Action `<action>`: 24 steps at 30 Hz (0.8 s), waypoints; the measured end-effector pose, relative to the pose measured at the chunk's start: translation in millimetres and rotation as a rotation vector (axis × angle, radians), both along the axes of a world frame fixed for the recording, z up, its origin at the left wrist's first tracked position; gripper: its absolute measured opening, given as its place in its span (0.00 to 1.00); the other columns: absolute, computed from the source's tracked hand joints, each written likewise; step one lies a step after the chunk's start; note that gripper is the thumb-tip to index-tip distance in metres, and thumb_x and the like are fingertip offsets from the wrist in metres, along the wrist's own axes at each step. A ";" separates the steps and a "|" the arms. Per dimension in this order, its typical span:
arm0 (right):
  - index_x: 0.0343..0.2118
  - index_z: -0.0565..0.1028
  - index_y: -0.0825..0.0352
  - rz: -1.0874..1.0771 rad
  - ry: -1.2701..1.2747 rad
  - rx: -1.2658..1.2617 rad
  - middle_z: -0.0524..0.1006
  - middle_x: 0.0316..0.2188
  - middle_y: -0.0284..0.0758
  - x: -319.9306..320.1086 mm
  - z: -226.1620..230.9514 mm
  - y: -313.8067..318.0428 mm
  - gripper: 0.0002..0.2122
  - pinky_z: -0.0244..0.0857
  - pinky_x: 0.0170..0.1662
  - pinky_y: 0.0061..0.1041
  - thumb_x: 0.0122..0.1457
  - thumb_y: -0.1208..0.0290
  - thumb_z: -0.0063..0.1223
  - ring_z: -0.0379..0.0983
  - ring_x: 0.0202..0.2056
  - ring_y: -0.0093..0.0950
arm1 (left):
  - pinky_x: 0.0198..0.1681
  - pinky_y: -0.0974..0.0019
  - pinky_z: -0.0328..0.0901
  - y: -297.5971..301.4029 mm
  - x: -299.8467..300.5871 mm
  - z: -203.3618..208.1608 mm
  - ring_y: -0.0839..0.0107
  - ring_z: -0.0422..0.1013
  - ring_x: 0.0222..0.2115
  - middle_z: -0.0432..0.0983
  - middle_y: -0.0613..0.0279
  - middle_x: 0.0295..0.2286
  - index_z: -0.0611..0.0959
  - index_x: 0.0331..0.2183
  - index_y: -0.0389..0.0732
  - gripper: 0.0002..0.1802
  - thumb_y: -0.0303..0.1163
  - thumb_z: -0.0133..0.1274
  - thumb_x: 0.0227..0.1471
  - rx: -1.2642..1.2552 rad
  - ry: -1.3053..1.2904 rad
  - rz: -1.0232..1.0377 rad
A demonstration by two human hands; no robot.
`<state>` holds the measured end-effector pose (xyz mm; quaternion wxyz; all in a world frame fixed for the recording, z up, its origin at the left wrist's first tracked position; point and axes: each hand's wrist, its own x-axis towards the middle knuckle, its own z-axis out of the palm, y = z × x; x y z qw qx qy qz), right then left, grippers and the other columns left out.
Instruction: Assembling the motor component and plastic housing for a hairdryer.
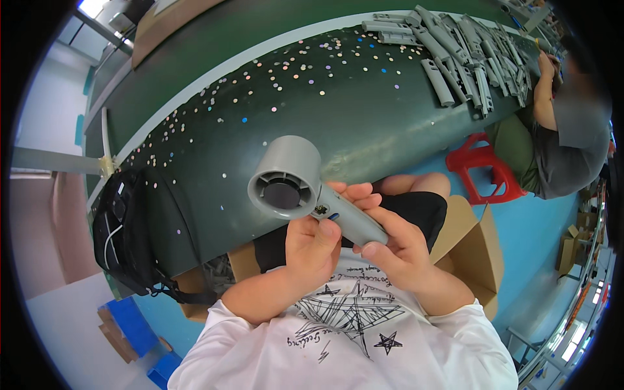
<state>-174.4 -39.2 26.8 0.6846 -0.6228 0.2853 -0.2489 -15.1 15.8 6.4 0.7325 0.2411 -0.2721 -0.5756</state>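
Between both hands, above my lap, I hold a grey handheld fan with a round barrel head and a dark hub inside it. The head points up and to the left; the handle slants down to the right. My left hand is closed around the neck and upper handle, its thumb near a small socket and a dark blue slot. Wrapped about the handle's lower end is my right hand, with its thumb underneath. My palms hide part of the handle.
A green table scattered with small coloured discs lies ahead. Grey handle shells are heaped at far right, near a co-worker and a red stool. A black backpack sits left; an open cardboard box stands right.
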 end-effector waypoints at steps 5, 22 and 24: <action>0.49 0.70 0.76 -0.061 0.014 -0.203 0.77 0.37 0.43 -1.4 2.2 1.1 0.19 0.69 0.42 0.25 0.57 0.74 0.58 0.76 0.37 0.31 | 0.55 0.50 0.64 -1.0 -3.6 1.5 0.51 0.68 0.53 0.68 0.43 0.52 0.63 0.55 0.35 0.30 0.44 0.51 0.60 -0.016 -0.042 0.005; 0.44 0.72 0.76 -0.106 -0.018 -0.569 0.76 0.30 0.42 1.8 6.1 -9.2 0.18 0.69 0.31 0.27 0.51 0.76 0.61 0.75 0.29 0.35 | 0.56 0.50 0.64 -11.3 -2.8 0.8 0.52 0.68 0.52 0.67 0.43 0.53 0.56 0.60 0.36 0.36 0.43 0.50 0.60 -0.089 -0.113 -0.009; 0.44 0.72 0.76 -0.167 0.041 -0.763 0.76 0.31 0.43 0.1 3.6 -9.7 0.20 0.70 0.30 0.29 0.48 0.77 0.63 0.75 0.28 0.37 | 0.56 0.50 0.63 -13.3 5.3 -3.5 0.51 0.68 0.53 0.65 0.43 0.54 0.54 0.61 0.36 0.38 0.40 0.52 0.59 -0.090 -0.130 -0.052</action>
